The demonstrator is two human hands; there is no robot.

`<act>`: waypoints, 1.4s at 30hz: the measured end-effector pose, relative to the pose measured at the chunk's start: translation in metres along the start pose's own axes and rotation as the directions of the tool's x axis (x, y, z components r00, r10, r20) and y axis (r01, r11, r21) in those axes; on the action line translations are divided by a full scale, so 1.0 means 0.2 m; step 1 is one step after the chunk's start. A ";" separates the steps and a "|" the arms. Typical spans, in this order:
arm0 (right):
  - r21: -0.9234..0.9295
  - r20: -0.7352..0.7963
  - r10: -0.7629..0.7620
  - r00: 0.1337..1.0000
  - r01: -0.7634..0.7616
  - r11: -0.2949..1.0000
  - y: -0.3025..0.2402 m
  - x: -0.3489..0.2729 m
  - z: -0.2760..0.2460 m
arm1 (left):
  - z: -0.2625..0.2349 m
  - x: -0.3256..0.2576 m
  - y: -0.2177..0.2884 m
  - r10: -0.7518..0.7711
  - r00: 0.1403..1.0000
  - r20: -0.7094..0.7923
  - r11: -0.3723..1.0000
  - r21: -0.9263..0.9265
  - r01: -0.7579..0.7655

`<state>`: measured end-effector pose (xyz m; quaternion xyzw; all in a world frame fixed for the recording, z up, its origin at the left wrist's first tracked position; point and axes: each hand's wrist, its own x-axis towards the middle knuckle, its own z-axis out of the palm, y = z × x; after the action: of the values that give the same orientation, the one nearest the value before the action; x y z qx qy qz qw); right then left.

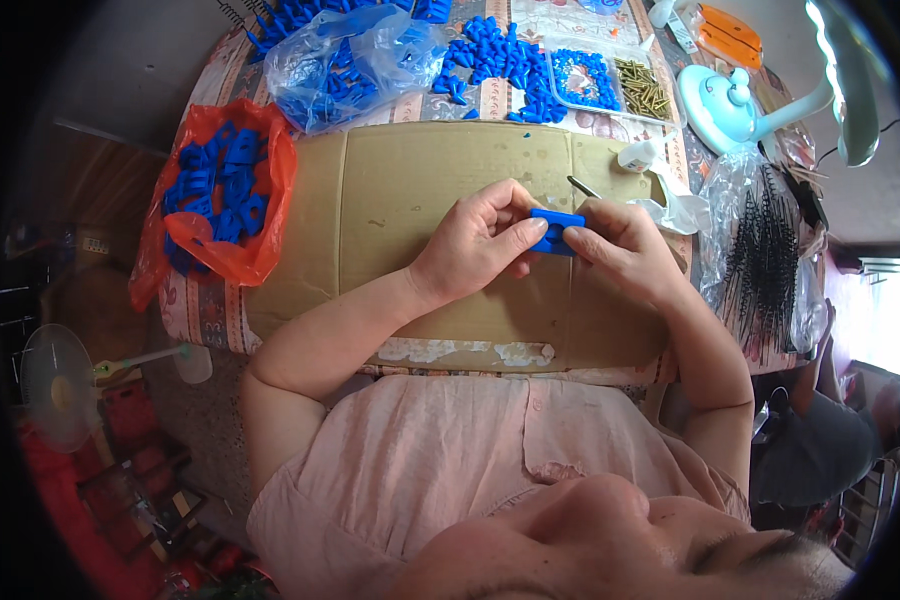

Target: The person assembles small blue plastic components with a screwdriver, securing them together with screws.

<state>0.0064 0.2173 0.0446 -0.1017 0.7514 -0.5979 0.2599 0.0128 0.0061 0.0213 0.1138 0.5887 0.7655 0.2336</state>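
Over the cardboard sheet (420, 175), both hands grip one small blue plastic part (557, 218). My left hand (485, 240) pinches its left end, thumb on top and fingers curled behind. My right hand (625, 245) is closed on its right end, the thumb pressed against the near face. Fingers hide much of the part's shape. A thin dark rod (582, 187) with a pale tip sticks out past the right index finger; whether that hand holds it or it lies on the cardboard, I cannot tell.
Left stands a red bag (282, 170) of blue parts. Behind lie a clear bag (300, 75), loose blue cone pieces (490, 55) and a divided box (618, 112) of small blue pieces and brass-coloured screws. At right are a lamp (715, 105), white glue bottle (638, 156) and black coiled strips (765, 260).
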 end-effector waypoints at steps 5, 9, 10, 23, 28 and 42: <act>-0.125 -0.059 -0.134 0.989 0.126 0.984 -0.04 0.00 -0.02 | 0.00 0.00 0.00 0.004 0.996 0.095 0.998 0.059 -0.009; -0.002 -0.087 -0.162 0.983 0.163 0.987 -0.03 0.02 0.01 | 0.00 0.01 0.01 -0.082 0.992 0.097 0.995 -0.054 0.087; -0.004 -0.092 -0.162 0.982 0.163 0.987 -0.02 0.02 0.01 | 0.01 0.02 0.02 -0.105 0.990 0.094 0.989 -0.098 0.114; 0.205 -0.023 -0.084 0.996 0.087 0.975 0.00 0.02 -0.01 | -0.04 0.03 -0.02 -0.103 0.992 -0.068 0.928 -0.366 0.071; 0.217 0.005 -0.044 0.999 0.042 0.975 0.00 0.01 0.00 | -0.03 0.04 -0.01 -0.108 0.991 -0.078 0.924 -0.375 0.071; 0.253 0.065 -0.070 0.995 0.051 0.966 0.04 0.02 0.00 | -0.03 0.03 -0.03 -0.067 0.994 -0.092 0.956 -0.292 0.037</act>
<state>0.0041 0.2164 0.0366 -0.1128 0.6562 -0.6917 0.2798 0.0056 0.0047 0.0141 0.0241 0.4840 0.8418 0.2378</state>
